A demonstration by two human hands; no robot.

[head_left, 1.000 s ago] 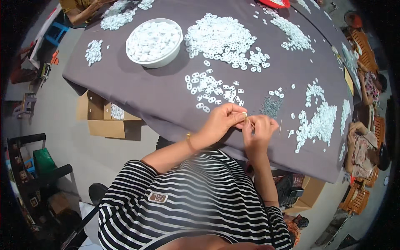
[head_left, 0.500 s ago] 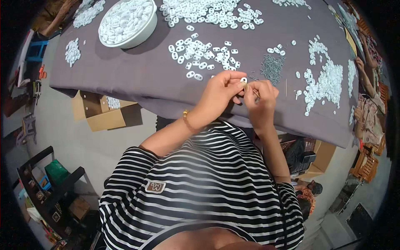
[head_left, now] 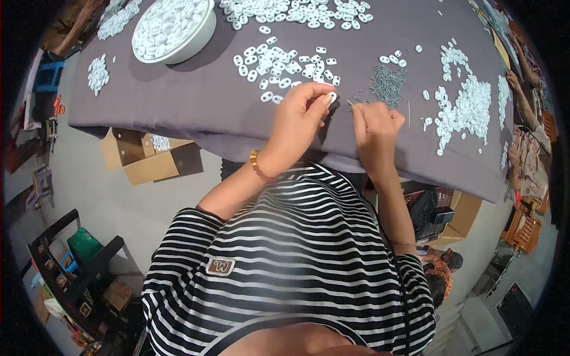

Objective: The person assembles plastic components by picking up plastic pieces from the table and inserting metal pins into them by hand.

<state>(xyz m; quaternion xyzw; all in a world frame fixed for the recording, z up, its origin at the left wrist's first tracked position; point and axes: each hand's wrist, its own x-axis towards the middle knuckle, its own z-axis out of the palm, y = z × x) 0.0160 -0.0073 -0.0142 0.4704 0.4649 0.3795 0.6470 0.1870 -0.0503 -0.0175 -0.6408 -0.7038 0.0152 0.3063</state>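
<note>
My left hand (head_left: pixel 300 118) is closed over the near part of the table, pinching a small white oval plastic piece (head_left: pixel 332 97) with a hole between thumb and fingertips. To its right, a short gap away, my right hand (head_left: pixel 378 127) is closed too. From its fingertips juts a thin pointed yellowish stick (head_left: pixel 350 104), like a toothpick. Just beyond my right hand lies a heap of small grey metal pins or screws (head_left: pixel 389 86). Past my left hand spread loose white two-hole pieces (head_left: pixel 276 62), some oval and some squarer.
A white bowl (head_left: pixel 205 35) heaped with white pieces stands at the back left. More white pieces (head_left: pixel 472 110) cover the right side of the grey tablecloth (head_left: pixel 172 110). A thin stick (head_left: pixel 409 113) lies right of my hand. An open cardboard box (head_left: pixel 151 169) sits below the table edge.
My hands have moved apart: the left went a little left and away with the white piece, the right slightly right with the stick. Before, both met at the piece.
</note>
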